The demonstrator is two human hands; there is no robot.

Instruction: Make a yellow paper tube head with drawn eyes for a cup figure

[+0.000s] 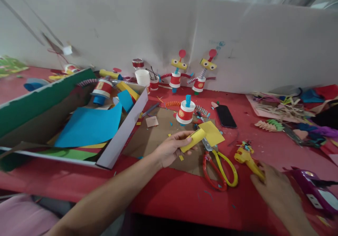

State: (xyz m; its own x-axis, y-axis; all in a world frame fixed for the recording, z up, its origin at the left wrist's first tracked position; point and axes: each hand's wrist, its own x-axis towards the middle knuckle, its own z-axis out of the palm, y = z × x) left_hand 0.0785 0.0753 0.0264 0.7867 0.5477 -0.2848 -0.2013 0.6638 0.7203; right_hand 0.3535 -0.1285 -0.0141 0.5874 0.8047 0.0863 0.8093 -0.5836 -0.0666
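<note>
Above the brown cardboard [142,137], my left hand [171,148] is closed around a small rolled tube of yellow paper [194,140]. On the right, my right hand [277,186] is at the handle of a yellow glue gun [248,160] lying on the table, its fingers slightly blurred around the grip. Between the hands lie scissors [220,172] with one red and one yellow handle, and a square of yellow paper [212,133] rests by their blades. Behind the tube stands a red and white paper cup [185,112], upside down, with a blue folded paper spring on top and coiled arms.
At left is a box [124,137] with coloured paper sheets. Two finished-looking paper figures [175,79] stand by the white wall. A phone [225,116], paper scraps [274,105] and a purple power socket [317,193] are on the right.
</note>
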